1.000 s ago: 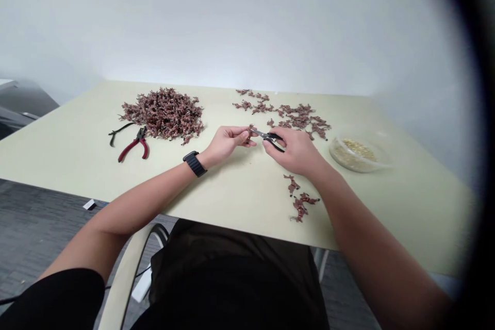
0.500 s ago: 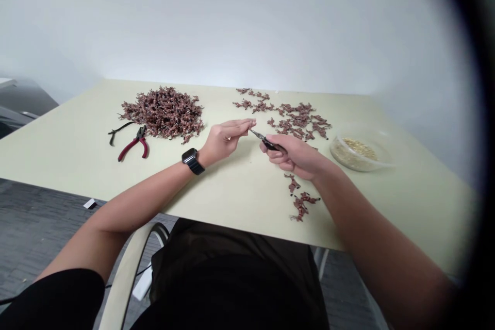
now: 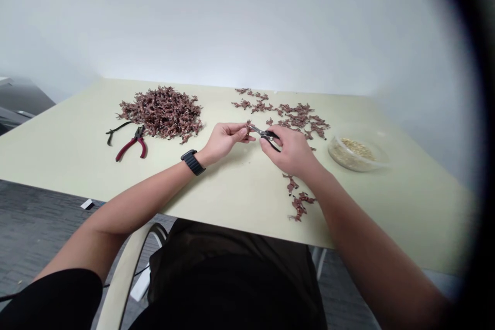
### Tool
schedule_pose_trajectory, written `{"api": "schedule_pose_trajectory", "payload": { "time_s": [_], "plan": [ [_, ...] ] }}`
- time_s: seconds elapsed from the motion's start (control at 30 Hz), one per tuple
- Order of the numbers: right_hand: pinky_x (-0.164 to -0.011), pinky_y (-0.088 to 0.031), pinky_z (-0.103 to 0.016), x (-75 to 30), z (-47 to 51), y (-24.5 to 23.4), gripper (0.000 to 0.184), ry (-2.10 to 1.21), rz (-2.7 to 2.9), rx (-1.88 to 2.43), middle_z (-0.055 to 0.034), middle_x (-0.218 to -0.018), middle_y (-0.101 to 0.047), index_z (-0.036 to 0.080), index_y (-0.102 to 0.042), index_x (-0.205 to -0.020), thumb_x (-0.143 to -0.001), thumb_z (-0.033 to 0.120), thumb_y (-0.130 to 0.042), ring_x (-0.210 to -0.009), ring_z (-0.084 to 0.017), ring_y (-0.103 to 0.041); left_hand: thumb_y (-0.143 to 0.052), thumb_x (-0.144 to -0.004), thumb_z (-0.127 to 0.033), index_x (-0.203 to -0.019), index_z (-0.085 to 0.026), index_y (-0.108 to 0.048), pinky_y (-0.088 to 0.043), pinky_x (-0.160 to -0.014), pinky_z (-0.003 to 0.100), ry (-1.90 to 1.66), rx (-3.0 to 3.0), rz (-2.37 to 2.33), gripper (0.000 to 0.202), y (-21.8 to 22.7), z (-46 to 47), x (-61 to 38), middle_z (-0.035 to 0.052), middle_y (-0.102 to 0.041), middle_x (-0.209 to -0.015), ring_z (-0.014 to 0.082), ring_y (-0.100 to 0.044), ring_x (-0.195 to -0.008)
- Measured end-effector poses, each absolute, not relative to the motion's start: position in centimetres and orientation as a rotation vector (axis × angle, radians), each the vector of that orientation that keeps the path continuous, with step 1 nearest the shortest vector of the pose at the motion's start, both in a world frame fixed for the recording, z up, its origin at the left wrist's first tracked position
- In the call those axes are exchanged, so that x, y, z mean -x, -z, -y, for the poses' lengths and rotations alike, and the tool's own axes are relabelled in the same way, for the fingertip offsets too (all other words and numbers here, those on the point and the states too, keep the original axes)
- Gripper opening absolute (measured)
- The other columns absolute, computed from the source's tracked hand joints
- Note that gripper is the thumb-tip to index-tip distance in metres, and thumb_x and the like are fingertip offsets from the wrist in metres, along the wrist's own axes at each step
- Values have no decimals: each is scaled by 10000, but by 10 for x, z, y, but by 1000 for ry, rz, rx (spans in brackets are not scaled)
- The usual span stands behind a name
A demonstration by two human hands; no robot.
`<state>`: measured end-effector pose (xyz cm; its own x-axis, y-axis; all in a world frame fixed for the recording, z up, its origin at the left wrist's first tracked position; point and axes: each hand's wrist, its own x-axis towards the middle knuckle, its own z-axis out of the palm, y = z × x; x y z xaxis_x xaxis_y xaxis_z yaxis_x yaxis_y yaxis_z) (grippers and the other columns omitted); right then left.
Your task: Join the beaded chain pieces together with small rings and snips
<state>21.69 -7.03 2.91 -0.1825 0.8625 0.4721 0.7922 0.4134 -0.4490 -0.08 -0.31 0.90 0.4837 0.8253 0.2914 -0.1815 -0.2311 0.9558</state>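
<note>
Between thumb and fingers, my left hand (image 3: 228, 139) pinches a small brown reindeer-like figure (image 3: 248, 126). My right hand (image 3: 290, 147) is closed on black-handled pliers (image 3: 269, 138), whose handles are spread. The tips of the pliers reach the figure, though at this size I cannot tell what they grip. To the right of and beyond the hands, many similar brown figures (image 3: 297, 115) lie scattered on the pale table (image 3: 216, 191). A few more figures (image 3: 299, 205) rest near the front edge, left of my right forearm.
A large heap of brown figures (image 3: 162, 111) sits at the back left. Red-handled pliers (image 3: 133, 144) and a thin black tool (image 3: 112, 135) lie in front of it. A clear plastic bowl (image 3: 358, 162) of small gold-coloured pieces stands at the right.
My left hand has turned so its thumb and the pinched figure show. My right hand has rolled palm-down, and the pliers' handles are now spread wider.
</note>
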Motion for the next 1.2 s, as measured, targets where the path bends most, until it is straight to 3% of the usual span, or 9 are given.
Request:
{"api": "schedule_pose_trajectory", "payload": {
  "time_s": [0.13,0.5,0.73,0.87,0.97,1.07,1.2],
  "plan": [
    [-647,-335,-330,-217,70,-30,260,-129,2027,1393,-28,-736,-573,215,-619,-936,-960,469,-568,-668,-194,-510,-808,-861,-532,-1129,-129,-816,-605,-943,400,-983,-1491,-570,484,-11,7,1,149,-805,-1028,200,-768,-879],
    [-615,-302,-334,-218,72,-33,268,-278,2017,1446,6,-657,-506,228,-615,-907,-972,483,-565,-613,-175,-468,-831,-852,-492,-1152,-146,-816,-600,-963,393,-948,-1388,-530,458,-6,5,-1,160,-770,-1181,210,-768,-965],
    [-578,-295,-322,-213,74,-32,402,-759,1830,1411,20,-648,-429,227,-551,-797,-1014,561,-498,-590,-150,-391,-862,-804,-508,-1120,-162,-835,-559,-1045,446,-1104,-1534,-627,470,-10,10,-2,158,-766,-1242,235,-748,-1043],
    [-560,-284,-315,-213,72,-29,431,-915,1747,1404,27,-639,-379,230,-582,-818,-1016,597,-472,-575,-146,-342,-849,-828,-474,-1100,-159,-837,-542,-1039,406,-1134,-1645,-681,416,-10,9,-2,143,-779,-1214,224,-738,-1038],
    [-590,-313,-323,-216,69,-27,405,-733,1793,1461,11,-654,-456,230,-602,-829,-1006,579,-497,-607,-163,-410,-816,-860,-466,-953,-142,-834,-560,-845,316,-1139,-1717,-738,338,-10,7,-1,111,-802,-1006,173,-715,-857],
    [-632,-336,-335,-219,67,-27,321,-378,1868,1524,-6,-685,-541,228,-619,-881,-975,530,-561,-644,-185,-481,-785,-875,-480,-826,-137,-791,-490,-645,265,-1107,-1793,-841,347,-7,3,1,74,-753,-812,125,-625,-657],
    [-685,-363,-346,-220,66,-24,272,-117,1991,1462,-55,-812,-631,217,-626,-968,-965,481,-564,-721,-215,-550,-721,-907,-499,-890,-134,-782,-470,-639,262,-973,-1768,-826,371,-5,0,1,76,-741,-840,113,-590,-633]
  ]
}}
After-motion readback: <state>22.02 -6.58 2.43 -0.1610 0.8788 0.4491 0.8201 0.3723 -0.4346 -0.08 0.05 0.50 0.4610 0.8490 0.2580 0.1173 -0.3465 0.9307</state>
